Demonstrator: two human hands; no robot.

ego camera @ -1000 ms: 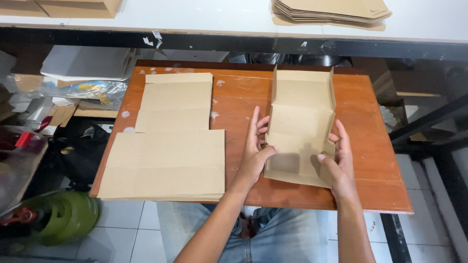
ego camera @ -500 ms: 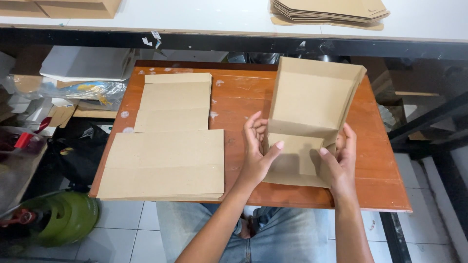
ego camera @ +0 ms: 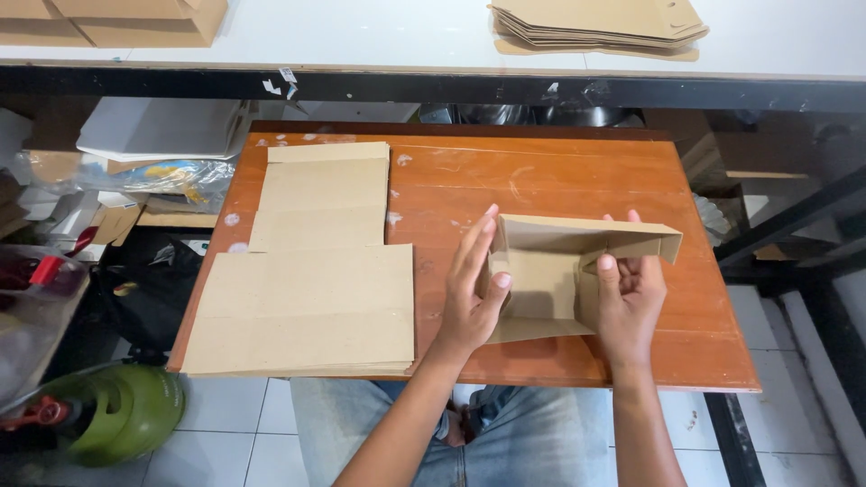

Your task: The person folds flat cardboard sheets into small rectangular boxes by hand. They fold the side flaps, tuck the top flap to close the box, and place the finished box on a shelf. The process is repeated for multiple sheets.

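A brown cardboard box blank (ego camera: 550, 271), partly folded into a box shape, rests on the orange-brown wooden table (ego camera: 559, 176). My left hand (ego camera: 474, 293) presses its left wall, thumb hooked inside. Over on the other side, my right hand (ego camera: 629, 293) holds the right wall, thumb on the inner flap. The far panel is folded over toward me and forms a low lid above the base. A stack of flat cardboard blanks (ego camera: 311, 266) lies on the table to the left of my left hand.
A white shelf (ego camera: 361, 36) runs behind the table, with more flat blanks (ego camera: 600, 22) and cardboard boxes (ego camera: 117, 18) on it. A green gas cylinder (ego camera: 113, 410) stands on the tiled floor at lower left. Plastic bags and clutter (ego camera: 144, 171) sit to the table's left.
The far panel, flat a second ago and upright half a second ago, has folded down toward me over the base. Both hands have stayed at the side walls.
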